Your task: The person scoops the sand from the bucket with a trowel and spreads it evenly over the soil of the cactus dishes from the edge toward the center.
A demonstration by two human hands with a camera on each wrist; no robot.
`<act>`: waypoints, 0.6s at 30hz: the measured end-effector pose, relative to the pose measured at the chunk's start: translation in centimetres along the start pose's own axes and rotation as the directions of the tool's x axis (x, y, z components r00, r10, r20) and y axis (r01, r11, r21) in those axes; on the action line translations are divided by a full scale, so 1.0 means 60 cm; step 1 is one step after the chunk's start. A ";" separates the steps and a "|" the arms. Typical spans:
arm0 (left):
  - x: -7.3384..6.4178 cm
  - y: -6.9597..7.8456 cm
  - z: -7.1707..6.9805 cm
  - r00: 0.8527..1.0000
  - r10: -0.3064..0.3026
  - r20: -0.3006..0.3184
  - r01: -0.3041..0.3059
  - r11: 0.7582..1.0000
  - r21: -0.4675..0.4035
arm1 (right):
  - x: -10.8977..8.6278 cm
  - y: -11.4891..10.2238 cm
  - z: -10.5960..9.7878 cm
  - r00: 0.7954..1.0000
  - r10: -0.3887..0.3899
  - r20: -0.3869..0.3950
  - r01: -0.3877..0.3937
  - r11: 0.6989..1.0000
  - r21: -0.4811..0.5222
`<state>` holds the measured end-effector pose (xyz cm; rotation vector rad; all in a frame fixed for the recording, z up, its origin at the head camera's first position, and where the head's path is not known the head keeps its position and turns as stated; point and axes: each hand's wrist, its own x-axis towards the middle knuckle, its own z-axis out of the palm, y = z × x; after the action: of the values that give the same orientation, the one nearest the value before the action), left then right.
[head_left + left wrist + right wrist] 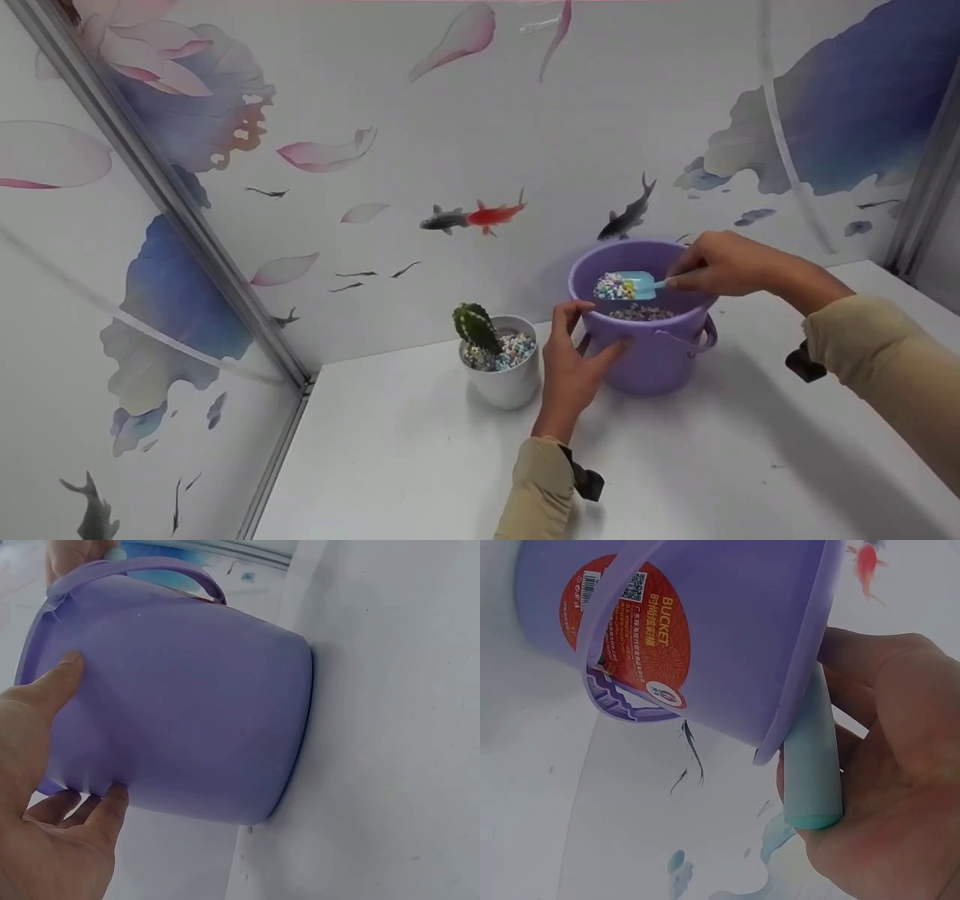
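A purple bucket (649, 364) stands upright on the white table, with small multicoloured pebbles (637, 313) lying inside it. My right hand (727, 264) grips the handle of a light blue scoop (643, 285) over the bucket's right rim. The scoop's blade is inside the opening and carries a heap of pebbles, some of them yellow. My left hand (571, 367) holds the bucket's left side near the rim, thumb on the front wall and fingers round the side. In the right wrist view the scoop handle (814, 757) lies against the rim.
A white pot (504, 388) with a green cactus (476, 328) and coloured pebbles stands left of the bucket, close to my left hand. The bucket's handle (705, 337) hangs down on its right. A painted wall panel (420, 277) rises behind the table.
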<state>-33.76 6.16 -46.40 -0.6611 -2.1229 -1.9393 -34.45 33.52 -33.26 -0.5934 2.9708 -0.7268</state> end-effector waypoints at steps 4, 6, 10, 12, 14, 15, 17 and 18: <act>-0.002 -0.001 -0.002 1.000 -0.003 -0.001 0.003 1.000 -0.004 | -0.001 0.001 0.004 1.000 0.004 0.000 -0.004 1.000 0.008; -0.002 -0.001 -0.002 1.000 -0.007 -0.001 0.007 1.000 0.000 | -0.002 0.001 0.004 1.000 0.014 0.003 -0.014 1.000 0.015; -0.004 -0.003 -0.002 1.000 -0.010 0.000 0.010 1.000 0.009 | -0.004 0.001 0.007 1.000 -0.002 -0.021 0.002 1.000 0.006; -0.005 -0.003 -0.002 1.000 -0.008 0.000 0.008 1.000 0.012 | -0.005 -0.001 0.009 0.999 -0.019 -0.038 0.019 1.000 -0.001; -0.006 -0.001 -0.003 1.000 -0.017 0.000 0.017 1.000 0.024 | -0.007 -0.003 0.012 0.998 -0.028 -0.048 0.027 1.000 -0.005; -0.008 0.001 -0.004 1.000 -0.019 0.001 0.019 0.999 0.031 | -0.007 -0.005 0.013 0.998 -0.027 -0.048 0.027 1.000 -0.002; -0.011 0.003 -0.005 1.000 -0.019 0.003 0.019 0.998 0.053 | -0.007 -0.007 0.014 0.999 -0.024 -0.045 0.024 1.000 0.003; -0.013 0.005 -0.006 1.000 -0.017 0.003 0.017 0.998 0.064 | -0.007 -0.007 0.015 0.999 -0.023 -0.043 0.023 1.000 0.006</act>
<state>-33.00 5.66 -46.44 -0.6361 -2.1899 -1.8711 -33.81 32.92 -33.88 -0.6207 3.0042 -0.7608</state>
